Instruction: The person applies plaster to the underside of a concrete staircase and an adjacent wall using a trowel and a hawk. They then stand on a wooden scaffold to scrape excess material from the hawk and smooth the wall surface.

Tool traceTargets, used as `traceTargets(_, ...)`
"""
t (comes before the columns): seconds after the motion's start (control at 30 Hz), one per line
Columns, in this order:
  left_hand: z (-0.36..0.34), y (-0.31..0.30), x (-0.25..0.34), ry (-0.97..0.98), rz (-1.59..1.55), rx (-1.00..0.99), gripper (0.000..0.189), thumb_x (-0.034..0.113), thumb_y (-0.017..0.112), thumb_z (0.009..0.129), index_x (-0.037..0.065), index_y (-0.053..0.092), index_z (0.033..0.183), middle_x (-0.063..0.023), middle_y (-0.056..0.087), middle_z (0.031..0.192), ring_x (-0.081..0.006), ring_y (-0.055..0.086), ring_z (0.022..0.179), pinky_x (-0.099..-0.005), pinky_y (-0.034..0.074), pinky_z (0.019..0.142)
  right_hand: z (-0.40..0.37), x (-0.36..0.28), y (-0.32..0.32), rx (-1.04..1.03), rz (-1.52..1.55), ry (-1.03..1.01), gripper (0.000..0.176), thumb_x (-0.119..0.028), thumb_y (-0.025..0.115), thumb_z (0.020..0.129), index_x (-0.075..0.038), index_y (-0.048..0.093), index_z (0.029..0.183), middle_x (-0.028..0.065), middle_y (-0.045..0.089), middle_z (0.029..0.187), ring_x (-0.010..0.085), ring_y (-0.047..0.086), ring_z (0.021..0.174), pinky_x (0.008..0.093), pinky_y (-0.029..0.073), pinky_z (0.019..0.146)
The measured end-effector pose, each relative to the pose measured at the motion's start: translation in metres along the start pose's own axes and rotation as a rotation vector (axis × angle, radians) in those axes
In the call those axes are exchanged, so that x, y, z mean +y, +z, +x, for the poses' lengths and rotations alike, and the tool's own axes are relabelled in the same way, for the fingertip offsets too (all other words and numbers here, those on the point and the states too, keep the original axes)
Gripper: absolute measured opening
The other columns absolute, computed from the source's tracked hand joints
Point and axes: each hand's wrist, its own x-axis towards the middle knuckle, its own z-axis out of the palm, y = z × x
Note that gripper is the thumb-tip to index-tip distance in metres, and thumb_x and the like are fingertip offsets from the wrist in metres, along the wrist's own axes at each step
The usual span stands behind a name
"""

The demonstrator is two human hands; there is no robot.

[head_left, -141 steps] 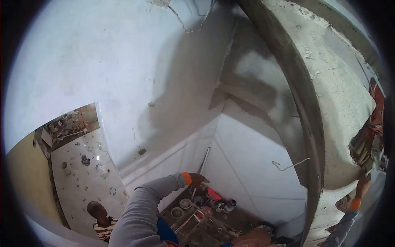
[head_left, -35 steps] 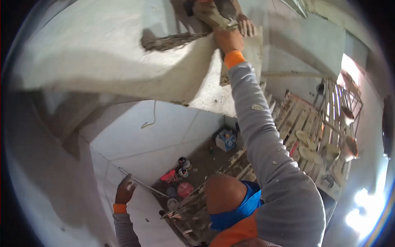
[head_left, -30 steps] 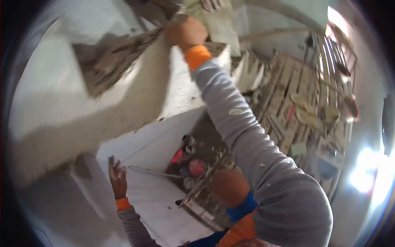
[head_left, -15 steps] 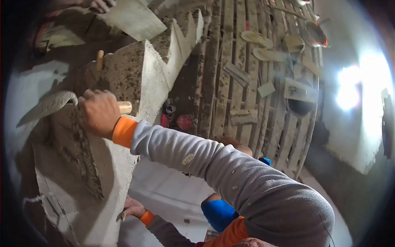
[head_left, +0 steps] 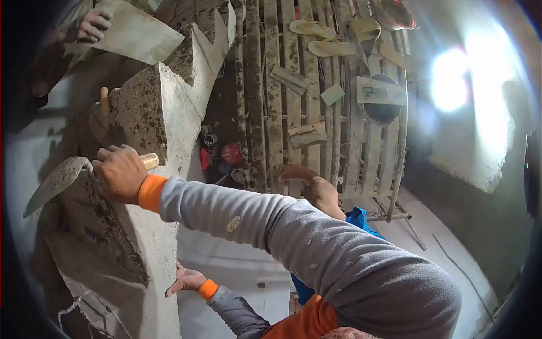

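My right hand [head_left: 120,174] is closed around the wooden handle of a trowel [head_left: 56,183]. The trowel's grey blade points left, over the rough mortar-spotted face of a concrete step [head_left: 113,226]. Lower down, my left hand [head_left: 189,280] rests against the side edge of the concrete stair [head_left: 164,243], its thumb and fingers apart and partly hidden by the edge. A second wooden-handled tool [head_left: 104,103] stands on the step above my right hand.
At upper left another person's hand [head_left: 94,25] holds a flat board [head_left: 138,34]. A slatted wooden platform [head_left: 276,113] carries sandals [head_left: 330,48], a plastering float [head_left: 381,90], wood pieces and a bucket [head_left: 397,14]. A bare foot [head_left: 296,173] rests at its edge.
The view has shifted, so the stair and platform sit further left. The trowel blade shows a broader face. The other person's hand and board appear further left. My left hand stays at the stair edge.
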Motion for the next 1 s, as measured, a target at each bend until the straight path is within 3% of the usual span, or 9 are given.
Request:
traceTargets(0.4,-0.008,0.024,0.016,0.043,0.052,-0.003,0.119,0.089,0.023,0.074,-0.001,0.004,0.149,-0.0203,0.016,0.155,-0.0392,0.02,0.143,-0.0563,0.016,0.117,0.0,-0.002,-0.002,-0.012,-0.052,0.03,0.033,-0.034,0.076,0.065,-0.008,0.065,0.082,0.0069,0.059,0.086,0.0274,0.059,0.088,0.0416,0.047,0.075)
traceTargets(0.5,-0.005,0.023,0.011,0.075,0.097,0.083,0.119,0.087,0.018,0.076,-0.009,0.003,0.145,-0.0257,0.023,0.151,-0.0406,0.03,0.138,-0.0549,0.028,0.114,-0.001,-0.002,-0.004,-0.041,-0.054,0.036,0.034,-0.033,0.076,0.064,-0.008,0.065,0.083,0.007,0.058,0.086,0.0275,0.058,0.088,0.0416,0.046,0.075)
traceTargets(0.6,-0.007,0.02,0.014,0.025,0.122,0.052,0.12,0.087,0.016,0.076,-0.012,0.004,0.144,-0.0266,0.027,0.149,-0.0417,0.034,0.136,-0.0546,0.032,0.112,0.003,-0.009,-0.014,-0.083,0.007,0.096,0.033,-0.034,0.076,0.065,-0.007,0.065,0.081,0.0072,0.058,0.087,0.0277,0.058,0.089,0.0418,0.046,0.075)
traceTargets(0.7,-0.007,0.013,0.011,-0.009,0.17,0.036,0.121,0.087,0.014,0.076,-0.014,0.004,0.143,-0.0272,0.029,0.148,-0.0409,0.037,0.135,-0.0535,0.035,0.111,-0.003,-0.008,-0.046,-0.168,0.086,0.164,0.035,-0.038,0.074,0.071,-0.006,0.067,0.082,0.008,0.059,0.096,0.0284,0.057,0.094,0.0418,0.047,0.08)
traceTargets(0.77,-0.002,-0.001,0.007,-0.068,0.096,-0.048,0.119,0.088,0.018,0.075,-0.007,0.002,0.147,-0.0226,0.023,0.152,-0.0407,0.033,0.137,-0.0556,0.033,0.111,-0.018,0.011,-0.058,-0.154,0.075,0.1,0.037,-0.041,0.072,0.076,-0.006,0.07,0.088,0.0095,0.06,0.109,0.0292,0.057,0.099,0.0412,0.047,0.086)
traceTargets(0.8,-0.003,-0.005,0.004,-0.103,0.059,-0.09,0.118,0.088,0.021,0.075,-0.003,0.002,0.148,-0.0203,0.02,0.154,-0.0405,0.031,0.138,-0.0567,0.032,0.112,-0.033,0.026,-0.076,-0.129,0.041,0.035,0.037,-0.041,0.072,0.077,-0.007,0.071,0.094,0.01,0.059,0.115,0.0295,0.056,0.102,0.0407,0.047,0.089)
traceTargets(0.87,-0.008,-0.004,0.0,-0.151,0.149,-0.021,0.117,0.088,0.02,0.075,-0.002,0.001,0.149,-0.0204,0.02,0.154,-0.0402,0.034,0.136,-0.0553,0.036,0.109,-0.063,0.053,-0.138,-0.398,0.016,0.283,0.043,-0.042,0.069,0.082,-0.02,0.066,0.119,0.0119,0.056,0.123,0.0293,0.055,0.111,0.0409,0.048,0.094)
traceTargets(0.9,-0.012,0.0,0.0,-0.174,0.199,0.012,0.117,0.088,0.02,0.076,-0.001,0.001,0.149,-0.0205,0.02,0.154,-0.04,0.036,0.135,-0.0547,0.039,0.108,-0.066,0.061,-0.185,-0.646,-0.013,0.496,0.047,-0.042,0.067,0.084,-0.02,0.062,0.125,0.0101,0.055,0.127,0.0285,0.055,0.114,0.0395,0.048,0.095)
traceTargets(1.0,-0.049,0.035,0.012,-0.333,0.307,0.096,0.106,0.079,0.029,0.085,0.001,-0.002,0.149,-0.0211,0.018,0.154,-0.0397,0.043,0.13,-0.053,0.044,0.103,-0.15,0.133,-0.281,-0.735,-0.277,0.585,0.044,-0.029,0.06,0.085,-0.025,0.058,0.129,0.0031,0.058,0.126,0.0224,0.062,0.103,0.0368,0.053,0.078)
